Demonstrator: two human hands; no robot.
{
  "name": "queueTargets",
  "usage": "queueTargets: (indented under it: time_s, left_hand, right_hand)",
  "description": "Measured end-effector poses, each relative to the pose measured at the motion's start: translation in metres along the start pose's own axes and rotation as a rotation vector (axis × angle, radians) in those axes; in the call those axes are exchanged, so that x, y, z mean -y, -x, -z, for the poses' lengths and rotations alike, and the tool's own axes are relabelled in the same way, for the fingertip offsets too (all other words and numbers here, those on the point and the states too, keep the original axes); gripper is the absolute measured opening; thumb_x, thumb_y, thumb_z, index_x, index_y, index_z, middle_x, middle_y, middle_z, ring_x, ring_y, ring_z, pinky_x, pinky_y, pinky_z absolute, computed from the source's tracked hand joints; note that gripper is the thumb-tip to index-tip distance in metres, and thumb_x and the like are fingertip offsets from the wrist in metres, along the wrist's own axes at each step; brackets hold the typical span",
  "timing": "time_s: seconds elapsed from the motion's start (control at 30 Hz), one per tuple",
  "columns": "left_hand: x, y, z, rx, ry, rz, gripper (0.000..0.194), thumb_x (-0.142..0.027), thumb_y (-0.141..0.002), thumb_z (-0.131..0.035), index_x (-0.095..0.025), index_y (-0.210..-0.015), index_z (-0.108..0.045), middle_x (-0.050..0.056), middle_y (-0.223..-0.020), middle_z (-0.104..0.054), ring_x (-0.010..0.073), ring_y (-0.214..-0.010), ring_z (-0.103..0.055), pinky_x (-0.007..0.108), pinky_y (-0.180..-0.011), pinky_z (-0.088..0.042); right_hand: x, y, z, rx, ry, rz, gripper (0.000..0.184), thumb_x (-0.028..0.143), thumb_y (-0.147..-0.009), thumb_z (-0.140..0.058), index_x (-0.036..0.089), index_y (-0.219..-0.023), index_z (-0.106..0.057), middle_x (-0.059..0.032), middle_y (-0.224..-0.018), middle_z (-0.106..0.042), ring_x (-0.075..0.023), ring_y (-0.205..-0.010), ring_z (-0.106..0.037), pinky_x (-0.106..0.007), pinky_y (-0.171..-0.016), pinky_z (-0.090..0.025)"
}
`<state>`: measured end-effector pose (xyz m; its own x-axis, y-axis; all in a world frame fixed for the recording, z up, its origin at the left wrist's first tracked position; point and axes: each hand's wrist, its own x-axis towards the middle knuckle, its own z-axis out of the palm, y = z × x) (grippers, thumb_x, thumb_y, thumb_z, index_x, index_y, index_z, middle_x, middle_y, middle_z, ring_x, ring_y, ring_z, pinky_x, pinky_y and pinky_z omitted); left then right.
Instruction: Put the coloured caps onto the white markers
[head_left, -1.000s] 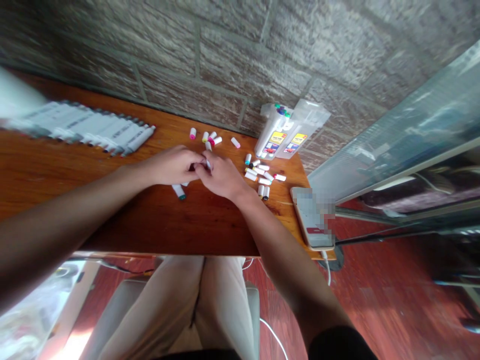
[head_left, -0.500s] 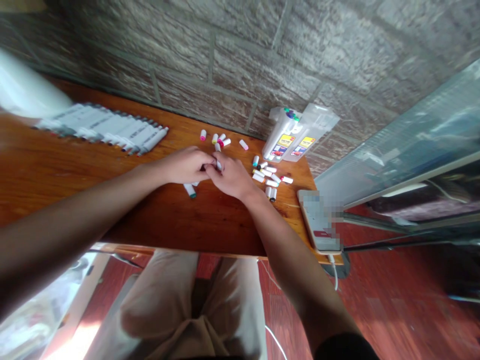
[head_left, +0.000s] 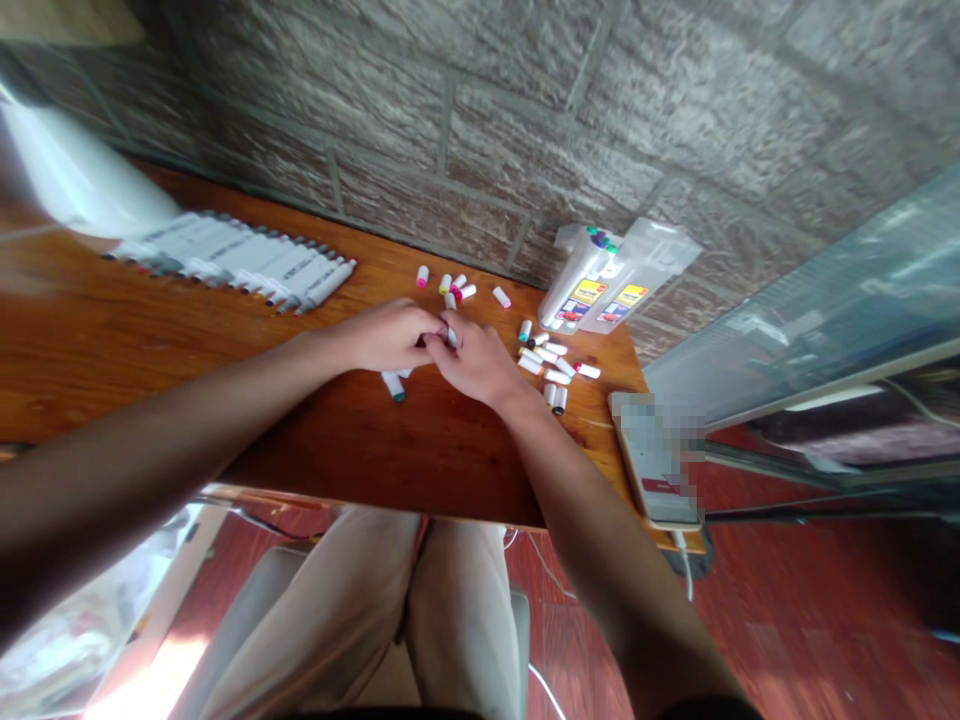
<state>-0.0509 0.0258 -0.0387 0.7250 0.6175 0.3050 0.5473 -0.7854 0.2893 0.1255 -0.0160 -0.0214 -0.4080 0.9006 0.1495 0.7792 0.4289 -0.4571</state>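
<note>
My left hand (head_left: 394, 335) and my right hand (head_left: 476, 358) meet above the wooden table, fingertips touching. A small white marker cap (head_left: 451, 337) shows between the thumb and fingers of my right hand, which is closed on it. The fingers of my left hand are curled against the right thumb; whatever they hold is hidden. Under my left hand lies a white cap with a teal end (head_left: 394, 386), partly covered. Just beyond the fingers are several loose caps with pink and yellow ends (head_left: 459, 285).
A row of grey-white markers (head_left: 247, 258) lies at the left, near a white lamp-like object (head_left: 90, 170). More loose caps (head_left: 555, 362) are at the right, below an open clear plastic case (head_left: 581, 290) by the brick wall. A phone (head_left: 656, 465) with a cable sits at the table's right edge.
The view has shifted, so the table and its things appear slightly further right. Both hands stay together in nearly the same pose. My legs have moved a little under the table.
</note>
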Motion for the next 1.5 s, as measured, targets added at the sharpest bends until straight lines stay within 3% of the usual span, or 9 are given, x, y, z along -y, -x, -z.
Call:
queueTargets:
  time_s: [1.5]
  left_hand:
    - [0.0007,-0.0003,0.0021,-0.01,0.028,-0.007,0.02,-0.021,-0.082,-0.062,-0.019,-0.063,-0.067,-0.001,-0.057,-0.067,0.0131,-0.056,-0.062,0.024,-0.057,-0.036]
  right_hand:
    - [0.0023,0.0004,0.0025,0.024,0.003,-0.001,0.013,0.029,-0.101,-0.05,0.021,-0.1,-0.061,-0.007,-0.096,-0.074,-0.027,-0.091,-0.071,-0.037,-0.087,-0.052]
